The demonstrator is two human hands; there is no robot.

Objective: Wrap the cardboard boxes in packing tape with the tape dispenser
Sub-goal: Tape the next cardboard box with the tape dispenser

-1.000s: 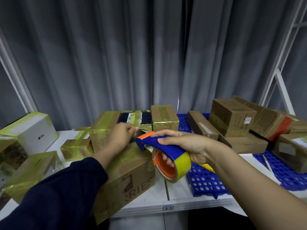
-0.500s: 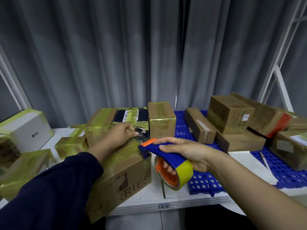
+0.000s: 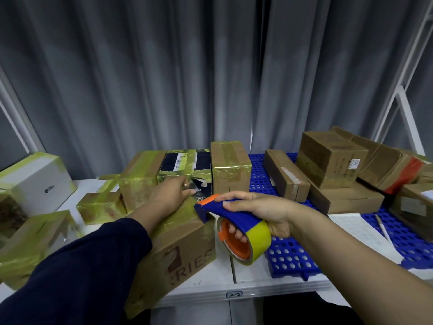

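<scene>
A brown cardboard box [image 3: 185, 254] with yellowish tape over its top sits at the table's front edge, partly hanging over it. My left hand [image 3: 169, 195] lies on the box's top near its far edge, fingers pressing the tape down. My right hand [image 3: 260, 207] grips a blue and orange tape dispenser [image 3: 234, 227] holding a yellow roll. The dispenser's blue nose touches the box's top right corner.
Several taped boxes [image 3: 230, 170] stand behind and to the left, with a white one [image 3: 35, 181] at far left. Untaped brown boxes [image 3: 332, 158] are stacked on a blue perforated mat [image 3: 290, 254] at right, beside a paper sheet [image 3: 360, 233] and pen. Grey curtain behind.
My left hand slid a little further along the box top toward its far edge. The dispenser stays at the box's right corner. The view shifted slightly downward.
</scene>
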